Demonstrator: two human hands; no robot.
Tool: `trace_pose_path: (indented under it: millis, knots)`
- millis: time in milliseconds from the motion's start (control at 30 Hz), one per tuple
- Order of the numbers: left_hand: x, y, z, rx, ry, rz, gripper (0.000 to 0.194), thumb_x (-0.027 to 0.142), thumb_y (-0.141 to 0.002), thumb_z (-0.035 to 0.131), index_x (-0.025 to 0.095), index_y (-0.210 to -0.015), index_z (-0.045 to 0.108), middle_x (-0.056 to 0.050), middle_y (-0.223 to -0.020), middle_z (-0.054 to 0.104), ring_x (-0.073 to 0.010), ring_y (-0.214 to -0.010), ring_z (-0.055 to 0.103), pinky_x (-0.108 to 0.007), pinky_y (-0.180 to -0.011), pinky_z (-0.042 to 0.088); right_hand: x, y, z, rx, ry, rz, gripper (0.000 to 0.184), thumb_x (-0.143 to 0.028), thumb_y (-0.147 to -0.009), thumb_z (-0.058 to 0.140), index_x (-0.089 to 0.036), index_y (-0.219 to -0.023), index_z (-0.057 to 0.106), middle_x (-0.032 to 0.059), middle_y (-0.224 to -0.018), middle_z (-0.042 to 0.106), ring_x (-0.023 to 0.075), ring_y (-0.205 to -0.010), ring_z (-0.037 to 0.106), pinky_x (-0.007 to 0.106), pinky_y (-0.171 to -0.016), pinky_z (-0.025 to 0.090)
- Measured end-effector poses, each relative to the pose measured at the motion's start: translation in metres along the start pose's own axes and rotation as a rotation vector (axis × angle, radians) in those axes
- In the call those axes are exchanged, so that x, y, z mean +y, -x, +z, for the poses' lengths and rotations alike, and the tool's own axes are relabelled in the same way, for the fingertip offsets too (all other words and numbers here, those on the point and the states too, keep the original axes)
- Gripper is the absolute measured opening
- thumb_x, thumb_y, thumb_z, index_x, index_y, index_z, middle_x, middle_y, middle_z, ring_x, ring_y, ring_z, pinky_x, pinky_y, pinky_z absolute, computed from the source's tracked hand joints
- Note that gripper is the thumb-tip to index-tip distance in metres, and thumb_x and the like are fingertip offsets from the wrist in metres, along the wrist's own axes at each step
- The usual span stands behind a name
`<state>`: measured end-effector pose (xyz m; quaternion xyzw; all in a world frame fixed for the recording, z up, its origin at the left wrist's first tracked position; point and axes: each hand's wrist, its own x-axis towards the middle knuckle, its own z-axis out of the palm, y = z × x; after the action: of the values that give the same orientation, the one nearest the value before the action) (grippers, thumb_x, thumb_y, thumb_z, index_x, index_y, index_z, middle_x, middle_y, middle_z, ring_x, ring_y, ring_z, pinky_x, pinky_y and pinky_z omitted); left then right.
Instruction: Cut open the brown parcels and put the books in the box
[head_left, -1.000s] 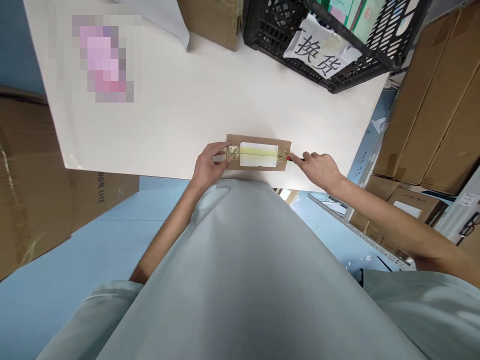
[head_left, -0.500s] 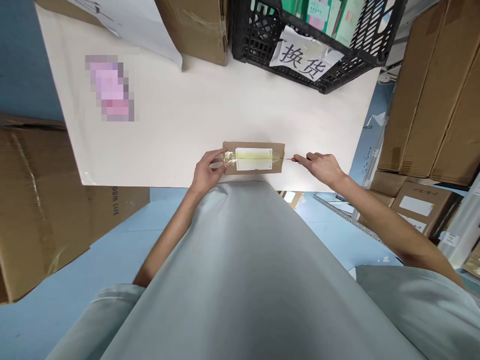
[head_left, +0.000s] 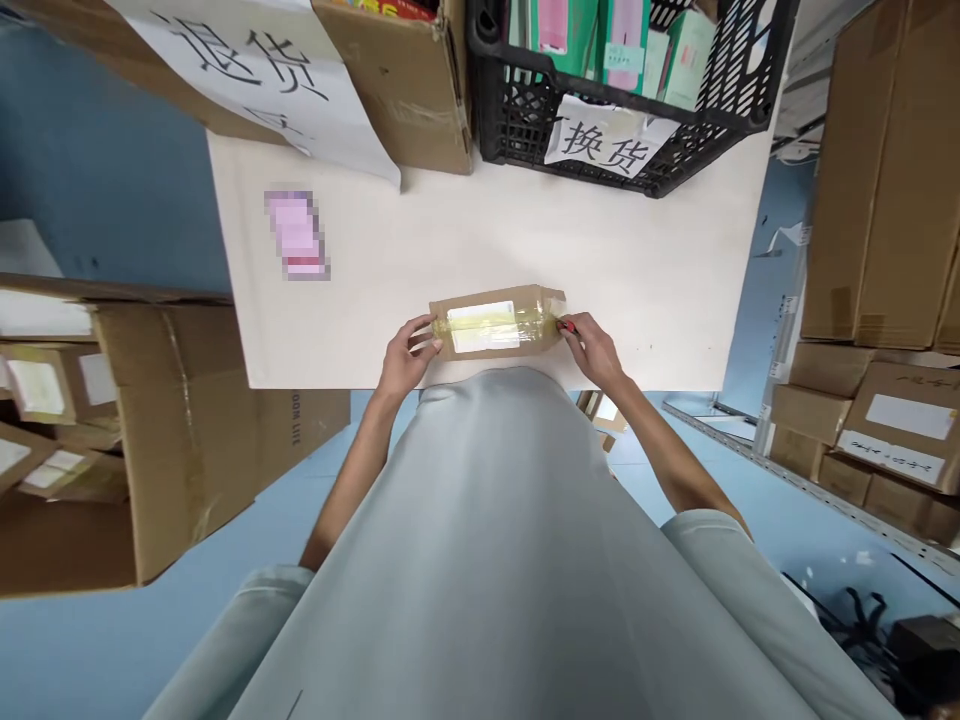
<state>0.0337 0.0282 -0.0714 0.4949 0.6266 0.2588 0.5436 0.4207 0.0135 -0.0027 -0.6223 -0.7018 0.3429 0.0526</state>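
A small flat cardboard parcel (head_left: 495, 322) with a white label and clear tape along its middle lies near the front edge of the white table (head_left: 660, 280). My left hand (head_left: 405, 358) grips the parcel's left end, fingers curled onto it. At the parcel's right end is my right hand (head_left: 591, 348), closed round a small red-handled tool (head_left: 568, 326) whose tip touches the taped end. The tool's blade is hidden.
A black plastic crate (head_left: 525, 110) with a paper sign and green boxes stands at the back. A cardboard box (head_left: 412, 80) with a paper sign is beside it. Stacked cartons (head_left: 870, 180) stand on the right, open cartons (head_left: 150, 420) on the left. Blue floor lies below.
My right hand has moved left from beyond the parcel's right end to touch it with the red tool. The camera view has shifted; the parcel's right end has lifted or turned slightly.
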Motion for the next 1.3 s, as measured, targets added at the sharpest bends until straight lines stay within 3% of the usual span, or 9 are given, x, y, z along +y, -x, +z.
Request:
trace_pose_path:
  millis: [133,333,467,600,800,933,1100,1200,1300]
  knots:
    - [0.014,0.008,-0.013,0.085,-0.226,0.067,0.067,0.055,-0.087,0.084,0.029,-0.148,0.071,-0.019,-0.164,0.061,-0.0403,-0.149,0.061,-0.060,-0.109,0.065,-0.033,-0.002,0.009,0.085,0.000,-0.035,0.051,-0.039,-0.123,0.032,-0.021,-0.153,0.068,0.0177,-0.143,0.068,0.0269,-0.134,0.066,0.038,-0.109,0.058]
    - [0.078,0.023,0.002,-0.159,-0.420,0.330,0.134,0.052,-0.076,0.103,0.037,-0.184,0.025,-0.019,-0.188,0.032,-0.0493,-0.166,0.039,-0.070,-0.126,0.048,-0.065,-0.007,0.014,0.053,0.084,-0.074,0.049,-0.030,-0.120,0.036,-0.024,-0.154,0.070,0.0169,-0.146,0.067,0.0287,-0.133,0.063,0.040,-0.108,0.059]
    - [0.099,0.027,0.010,-0.155,-0.485,0.385,0.134,0.042,-0.076,0.104,0.034,-0.184,0.026,-0.019,-0.184,0.039,-0.0504,-0.164,0.042,-0.072,-0.132,0.041,-0.070,-0.008,0.016,0.070,0.054,-0.088,0.048,-0.033,-0.120,0.036,-0.024,-0.151,0.072,0.0166,-0.144,0.068,0.0289,-0.130,0.064,0.040,-0.107,0.058]
    - [0.098,0.030,0.008,-0.116,-0.476,0.391,0.126,0.040,-0.076,0.103,0.034,-0.180,0.032,-0.018,-0.180,0.045,-0.0496,-0.162,0.045,-0.071,-0.130,0.045,-0.063,-0.009,0.020,0.156,-0.034,0.060,0.056,-0.044,-0.123,0.021,-0.024,-0.152,0.064,0.0170,-0.142,0.068,0.0282,-0.123,0.068,0.039,-0.099,0.059]
    - [0.089,0.037,0.006,-0.093,-0.377,0.379,0.125,0.040,-0.076,0.103,0.032,-0.179,0.032,-0.018,-0.179,0.044,-0.0461,-0.159,0.049,-0.066,-0.122,0.057,-0.062,0.000,0.010,0.093,-0.130,0.185,0.072,-0.061,-0.121,0.002,-0.024,-0.155,0.052,0.0095,-0.111,0.075,0.0253,-0.094,0.069,0.035,-0.086,0.057]
    - [0.076,0.032,0.027,-0.089,-0.243,0.336,0.128,0.040,-0.076,0.102,0.034,-0.179,0.028,-0.018,-0.178,0.044,-0.0395,-0.150,0.057,-0.060,-0.118,0.062,-0.072,0.007,-0.016,0.179,0.009,0.160,0.072,-0.057,-0.120,0.000,-0.027,-0.163,0.049,0.0129,-0.120,0.074,0.0292,-0.102,0.068,0.039,-0.089,0.056]
    - [0.057,0.022,0.052,-0.119,-0.115,0.259,0.134,0.039,-0.069,0.107,0.035,-0.178,0.029,-0.020,-0.178,0.042,-0.0414,-0.150,0.060,-0.061,-0.121,0.058,-0.076,0.003,-0.034,0.180,0.140,0.115,0.068,-0.051,-0.122,0.005,-0.025,-0.161,0.055,0.0175,-0.130,0.073,0.0309,-0.113,0.069,0.041,-0.093,0.056]
    - [0.054,0.023,0.043,-0.180,-0.058,0.230,0.137,0.041,-0.068,0.107,0.036,-0.180,0.029,-0.020,-0.183,0.038,-0.0433,-0.153,0.059,-0.061,-0.120,0.059,-0.077,0.007,-0.032,0.209,0.150,0.125,0.064,-0.051,-0.123,0.012,-0.023,-0.154,0.062,0.0192,-0.136,0.073,0.0311,-0.119,0.071,0.041,-0.093,0.058]
    - [0.065,0.024,0.022,-0.241,-0.011,0.219,0.110,0.045,-0.082,0.096,0.034,-0.177,0.043,-0.018,-0.179,0.047,-0.0412,-0.153,0.061,-0.058,-0.118,0.061,-0.085,0.019,-0.028,0.332,0.102,0.148,0.060,-0.056,-0.123,0.022,-0.024,-0.148,0.066,0.0180,-0.132,0.076,0.0312,-0.114,0.074,0.042,-0.092,0.059]
